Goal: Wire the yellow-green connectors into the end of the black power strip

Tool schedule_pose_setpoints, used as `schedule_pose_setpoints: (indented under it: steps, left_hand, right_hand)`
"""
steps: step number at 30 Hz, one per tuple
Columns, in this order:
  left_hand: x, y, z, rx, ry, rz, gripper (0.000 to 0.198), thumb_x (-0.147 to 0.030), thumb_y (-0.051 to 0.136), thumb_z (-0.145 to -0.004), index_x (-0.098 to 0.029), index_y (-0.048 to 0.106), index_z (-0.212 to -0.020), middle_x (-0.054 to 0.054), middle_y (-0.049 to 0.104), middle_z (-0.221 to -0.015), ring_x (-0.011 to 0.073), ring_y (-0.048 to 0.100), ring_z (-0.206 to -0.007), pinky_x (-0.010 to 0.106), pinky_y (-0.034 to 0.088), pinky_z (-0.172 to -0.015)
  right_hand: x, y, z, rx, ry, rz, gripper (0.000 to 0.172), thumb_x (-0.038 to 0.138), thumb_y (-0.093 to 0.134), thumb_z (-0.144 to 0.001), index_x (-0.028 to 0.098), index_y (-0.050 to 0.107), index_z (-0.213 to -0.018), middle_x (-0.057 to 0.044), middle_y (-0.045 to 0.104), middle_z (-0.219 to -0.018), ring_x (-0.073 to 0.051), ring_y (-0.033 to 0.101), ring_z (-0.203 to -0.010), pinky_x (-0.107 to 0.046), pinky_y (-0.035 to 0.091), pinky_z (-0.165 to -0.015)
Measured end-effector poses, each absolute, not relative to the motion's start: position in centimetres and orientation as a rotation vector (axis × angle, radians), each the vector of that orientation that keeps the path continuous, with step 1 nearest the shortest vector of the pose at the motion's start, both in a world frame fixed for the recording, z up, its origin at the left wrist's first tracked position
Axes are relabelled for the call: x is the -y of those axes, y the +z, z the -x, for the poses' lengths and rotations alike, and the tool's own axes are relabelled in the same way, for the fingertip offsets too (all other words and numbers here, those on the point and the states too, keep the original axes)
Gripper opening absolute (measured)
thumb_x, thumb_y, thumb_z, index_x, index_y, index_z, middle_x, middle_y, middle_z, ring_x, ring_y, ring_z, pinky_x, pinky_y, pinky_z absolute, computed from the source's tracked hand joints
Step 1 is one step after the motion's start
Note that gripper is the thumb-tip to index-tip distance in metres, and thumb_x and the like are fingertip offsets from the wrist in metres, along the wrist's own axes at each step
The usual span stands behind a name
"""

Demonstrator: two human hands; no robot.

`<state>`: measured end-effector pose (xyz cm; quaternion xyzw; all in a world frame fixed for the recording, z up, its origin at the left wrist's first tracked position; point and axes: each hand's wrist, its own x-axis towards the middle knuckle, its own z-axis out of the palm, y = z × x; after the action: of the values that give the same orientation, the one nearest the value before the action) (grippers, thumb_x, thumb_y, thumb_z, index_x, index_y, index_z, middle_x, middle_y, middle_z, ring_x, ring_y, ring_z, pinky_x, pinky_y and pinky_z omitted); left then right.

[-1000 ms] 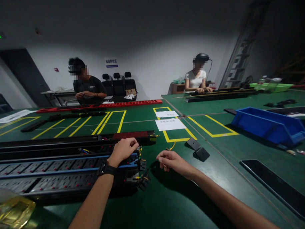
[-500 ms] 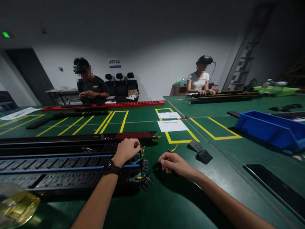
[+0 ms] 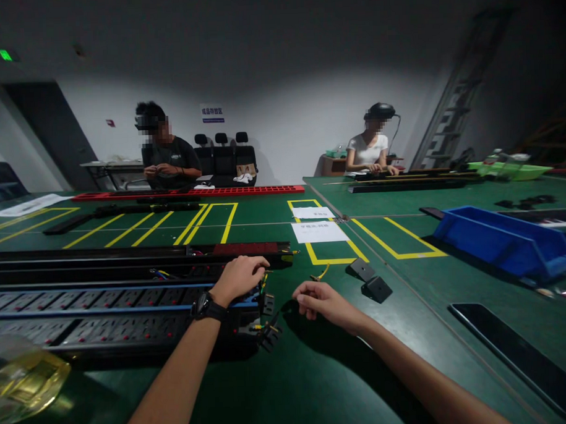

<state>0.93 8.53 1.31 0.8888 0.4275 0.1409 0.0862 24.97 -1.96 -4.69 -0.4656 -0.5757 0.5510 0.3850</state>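
Observation:
My left hand (image 3: 241, 277), a dark watch on its wrist, lies over the right end of a long black power strip (image 3: 128, 299) with rows of sockets and blue edges. Its fingers stretch to the right, with nothing visible in them. Yellow and green wire ends (image 3: 263, 281) and small black end pieces (image 3: 268, 330) stick out beside it. Over the green table, right of the strip, my right hand (image 3: 321, 302) has its fingers curled together; whatever they may hold is hidden. Just beyond it lies a short yellow wire (image 3: 323, 273). Two black brackets (image 3: 377, 290) sit to its right.
A blue bin (image 3: 502, 244) and a phone (image 3: 506, 352) are on the right. Paper labels (image 3: 318, 232) lie mid-table. A clear vessel with yellow liquid (image 3: 26, 385) stands at the near left. A long red rail (image 3: 263, 190) lies far off, and two co-workers sit across the table.
The fingers of my left hand have straightened out to the right from a curled pose. My right hand stays nearly where it was, still curled. The view has shifted slightly.

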Motion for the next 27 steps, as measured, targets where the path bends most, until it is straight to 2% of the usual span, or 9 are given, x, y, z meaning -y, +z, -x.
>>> schedule_pose_setpoints:
  steps: [4, 11, 18, 21, 24, 27]
  left_hand:
    - [-8.7, 1.3, -0.8, -1.153, 0.382, -2.676, 0.038, -0.022, 0.046, -0.095, -0.029, 0.079, -0.112, 0.0, 0.08, -0.117, 0.0219, 0.074, -0.108, 0.032, 0.054, -0.096]
    - [-8.1, 1.7, -1.1, -1.283, 0.393, -2.731, 0.031, -0.019, 0.049, -0.091, -0.025, 0.078, -0.099, 0.004, 0.081, -0.102, 0.0243, 0.075, -0.096, 0.033, 0.053, -0.084]
    - [-8.4, 1.4, -1.4, -1.305, 0.411, -2.735, 0.023, -0.026, 0.053, -0.091, -0.025, 0.076, -0.097, 0.005, 0.08, -0.093, 0.024, 0.074, -0.087, 0.032, 0.05, -0.077]
    - [-8.4, 1.4, -1.3, -1.295, 0.407, -2.724, 0.025, -0.03, 0.051, -0.095, -0.026, 0.076, -0.1, 0.005, 0.079, -0.094, 0.0241, 0.074, -0.087, 0.032, 0.049, -0.076]
    - [-8.3, 1.5, -1.3, -1.302, 0.388, -2.713, 0.025, -0.032, 0.052, -0.096, -0.026, 0.075, -0.103, 0.005, 0.079, -0.095, 0.0248, 0.073, -0.089, 0.032, 0.048, -0.075]
    - [-8.5, 1.3, -1.2, -1.32, 0.374, -2.727, 0.026, -0.033, 0.051, -0.096, -0.026, 0.074, -0.107, 0.006, 0.079, -0.095, 0.0263, 0.073, -0.09, 0.032, 0.047, -0.074]
  right_hand:
    - [2.1, -4.7, -25.0, 1.462, 1.403, 1.179, 0.05, 0.063, 0.076, -0.082, 0.018, 0.066, -0.1, 0.0, 0.067, -0.074, -0.012, 0.057, -0.059, -0.027, 0.045, -0.059]
    - [2.1, -4.6, -25.2, 1.466, 1.408, 1.173, 0.048, 0.061, 0.076, -0.083, 0.018, 0.066, -0.1, 0.001, 0.067, -0.074, -0.012, 0.058, -0.06, -0.027, 0.046, -0.059]
    - [2.2, -4.5, -24.9, 1.471, 1.399, 1.18, 0.043, 0.057, 0.076, -0.084, 0.018, 0.066, -0.101, 0.0, 0.067, -0.073, -0.011, 0.057, -0.059, -0.026, 0.045, -0.059]
    - [1.9, -3.8, -25.8, 1.512, 1.36, 1.213, 0.04, 0.053, 0.074, -0.085, 0.019, 0.068, -0.104, 0.001, 0.065, -0.07, -0.011, 0.053, -0.056, -0.024, 0.039, -0.053]
    - [1.2, -2.8, -28.8, 1.474, 1.117, 1.31, 0.038, 0.053, 0.069, -0.087, 0.02, 0.07, -0.105, 0.002, 0.061, -0.065, -0.013, 0.052, -0.056, -0.023, 0.035, -0.05]
    - [0.5, -2.3, -33.3, 1.35, 0.607, 1.623, 0.03, 0.047, 0.061, -0.092, 0.019, 0.071, -0.096, -0.002, 0.065, -0.07, -0.017, 0.061, -0.063, -0.026, 0.042, -0.057]
